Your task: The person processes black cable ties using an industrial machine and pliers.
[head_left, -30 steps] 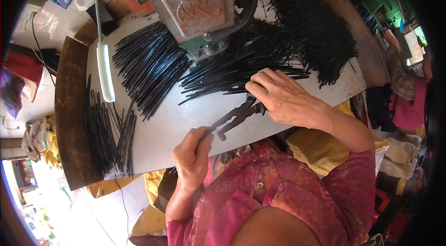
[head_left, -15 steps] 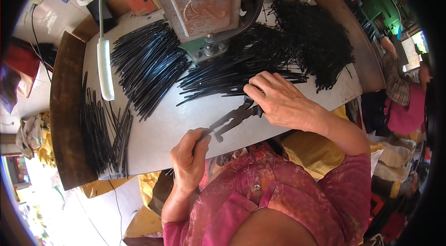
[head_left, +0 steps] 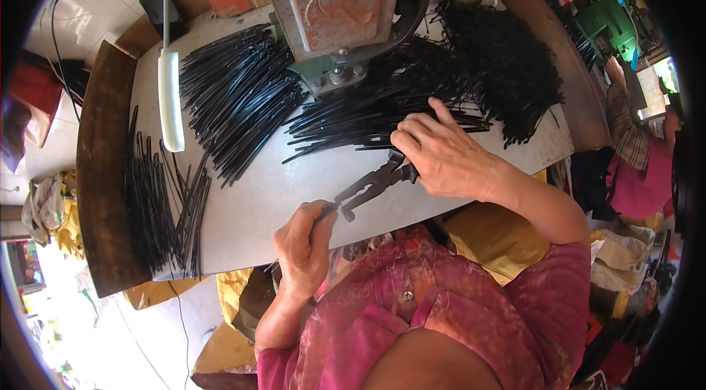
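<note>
A dark forked piece (head_left: 375,184), plier-like in outline, spans the gap between my hands above the table's near edge. I cannot make out its exact kind. My left hand (head_left: 303,243) is closed in a pinch at its lower left end, thumb and fingers pressed together. At the upper right end my right hand (head_left: 445,154) is closed round it, one finger raised and the others curled. Just beyond my right hand lies a loose pile of thin black rods (head_left: 346,118). What its palm covers is hidden.
A metal machine head (head_left: 338,4) rises at the back centre. More black rods lie in a left bundle (head_left: 235,96), a near-left bundle (head_left: 158,213) and a right heap (head_left: 507,66). A lamp (head_left: 170,99) hangs at left. Wooden boards (head_left: 109,169) edge the table.
My right hand has lifted one finger away from its curled fingers. My left hand has stayed pinched at the forked piece's end. The whole view has shifted slightly.
</note>
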